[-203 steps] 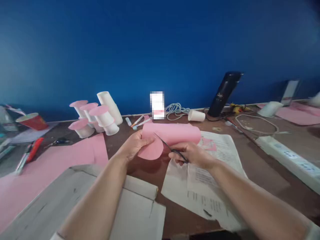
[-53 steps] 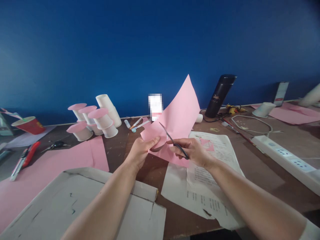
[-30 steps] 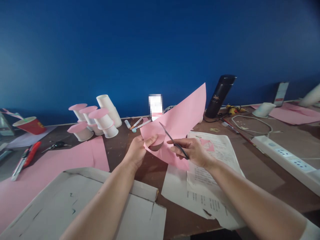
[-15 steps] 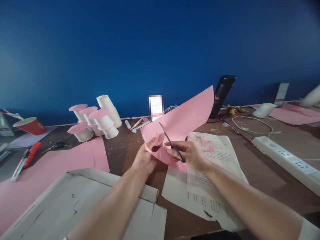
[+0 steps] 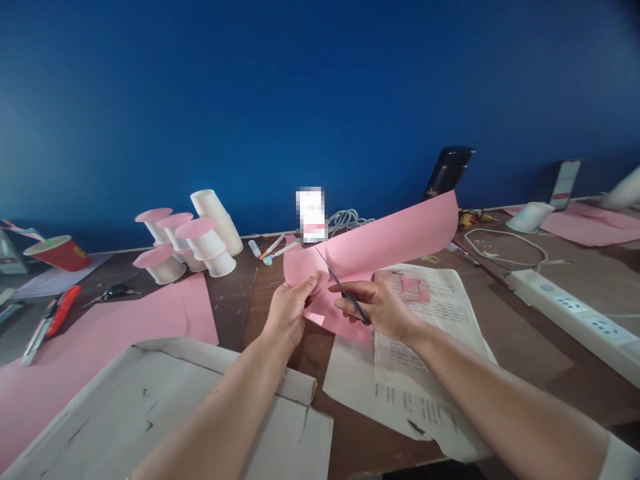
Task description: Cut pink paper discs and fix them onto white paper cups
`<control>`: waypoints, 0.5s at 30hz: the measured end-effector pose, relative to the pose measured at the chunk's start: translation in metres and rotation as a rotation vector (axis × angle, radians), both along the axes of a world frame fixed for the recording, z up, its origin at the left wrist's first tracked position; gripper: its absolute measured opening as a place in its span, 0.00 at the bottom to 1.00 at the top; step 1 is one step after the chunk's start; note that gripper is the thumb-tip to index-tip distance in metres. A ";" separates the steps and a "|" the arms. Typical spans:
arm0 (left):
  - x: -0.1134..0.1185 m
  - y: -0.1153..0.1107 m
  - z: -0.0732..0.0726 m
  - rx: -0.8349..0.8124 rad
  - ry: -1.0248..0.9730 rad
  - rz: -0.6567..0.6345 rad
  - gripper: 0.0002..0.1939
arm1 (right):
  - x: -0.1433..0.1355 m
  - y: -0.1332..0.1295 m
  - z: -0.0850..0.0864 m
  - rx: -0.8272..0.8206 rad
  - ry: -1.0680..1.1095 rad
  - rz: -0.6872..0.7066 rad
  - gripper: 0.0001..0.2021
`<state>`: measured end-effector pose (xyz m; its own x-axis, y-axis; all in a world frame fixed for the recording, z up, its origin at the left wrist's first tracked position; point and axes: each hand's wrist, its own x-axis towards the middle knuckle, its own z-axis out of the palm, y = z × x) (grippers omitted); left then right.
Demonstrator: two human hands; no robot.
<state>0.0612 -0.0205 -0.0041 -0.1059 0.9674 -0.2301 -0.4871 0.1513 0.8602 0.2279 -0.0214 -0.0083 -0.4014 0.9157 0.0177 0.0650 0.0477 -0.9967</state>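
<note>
The left hand (image 5: 289, 308) pinched the pink paper (image 5: 395, 233) between thumb and fingers; the sheet curled up beyond and rightward of those fingertips. The right hand (image 5: 384, 310) had its fingers curled around the handles of the scissors (image 5: 345, 291), blades against the paper. Right of those fingers, printed sheets (image 5: 453, 303) bore text too small to read; beyond, a black bottle (image 5: 447, 172) carried an illegible mark.
</note>
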 end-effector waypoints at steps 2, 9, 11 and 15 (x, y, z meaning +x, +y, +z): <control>0.000 -0.001 -0.001 0.017 0.005 -0.017 0.19 | 0.000 0.000 0.000 0.009 0.001 0.000 0.24; -0.001 0.000 -0.001 0.038 0.012 -0.018 0.19 | -0.001 -0.001 0.001 -0.003 0.004 -0.025 0.24; -0.001 0.001 -0.002 0.036 0.012 -0.014 0.19 | -0.001 -0.001 0.000 0.001 0.001 -0.032 0.24; -0.002 0.001 -0.002 0.023 0.028 -0.008 0.20 | 0.000 -0.001 -0.001 0.014 0.001 -0.036 0.24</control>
<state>0.0595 -0.0196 -0.0058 -0.1045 0.9732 -0.2046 -0.4619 0.1347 0.8767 0.2277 -0.0225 -0.0092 -0.3682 0.9292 0.0312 0.0662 0.0597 -0.9960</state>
